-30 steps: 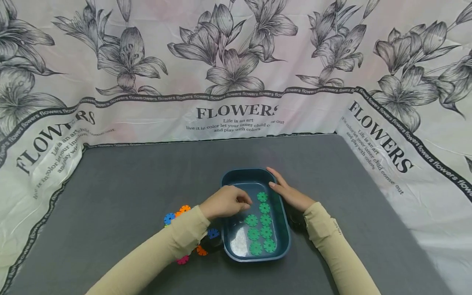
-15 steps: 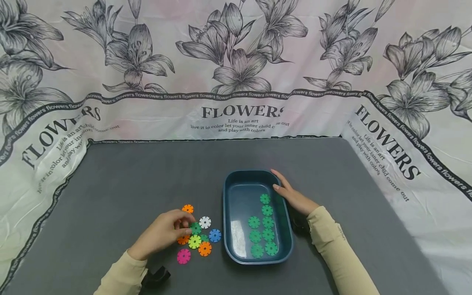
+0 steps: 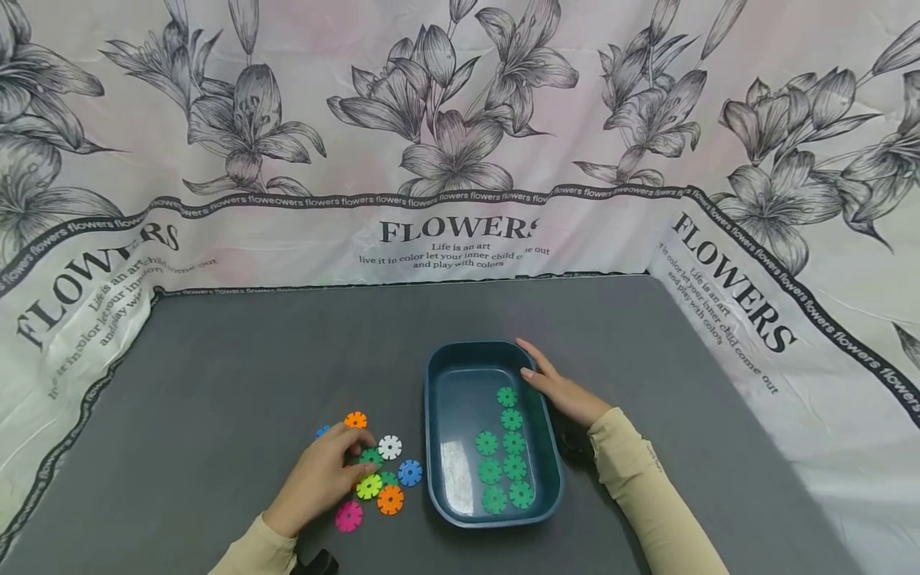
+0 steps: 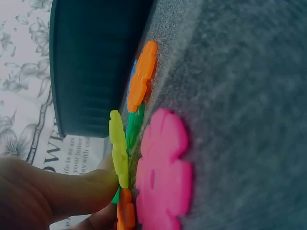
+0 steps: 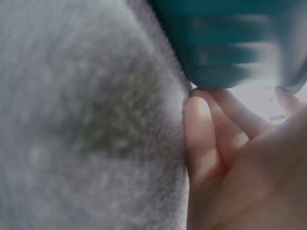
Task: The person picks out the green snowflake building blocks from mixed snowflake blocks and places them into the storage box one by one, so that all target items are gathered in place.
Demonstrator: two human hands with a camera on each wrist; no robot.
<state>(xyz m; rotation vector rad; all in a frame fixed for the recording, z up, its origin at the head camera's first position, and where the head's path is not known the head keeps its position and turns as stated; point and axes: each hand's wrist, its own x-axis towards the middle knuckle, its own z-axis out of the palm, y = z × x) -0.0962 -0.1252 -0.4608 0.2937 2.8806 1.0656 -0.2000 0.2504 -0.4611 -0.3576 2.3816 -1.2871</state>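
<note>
In the head view my left hand (image 3: 325, 477) pinches a green notched plastic disc (image 3: 370, 457) between thumb and fingers, low over a loose cluster. A yellow disc (image 4: 118, 148) lies right by the thumb in the left wrist view, and a pink disc (image 4: 163, 172) is nearer the camera. A blue tray (image 3: 451, 375) stands to the right with several green discs (image 3: 513, 442) lying flat along its right half. My right hand (image 3: 564, 391) holds the tray's far right side, thumb at the rim and fingers against the outer wall.
Around the left hand lie a white disc (image 3: 390, 447), a blue disc (image 3: 410, 473), and orange discs (image 3: 390, 500). Dark grey cloth (image 3: 287, 343) covers the table. A flower-printed curtain (image 3: 453, 231) borders the back and sides.
My left hand has moved from over the tray, left to the disc cluster, where its fingers close around a green disc. My right hand stays at the tray's side.
</note>
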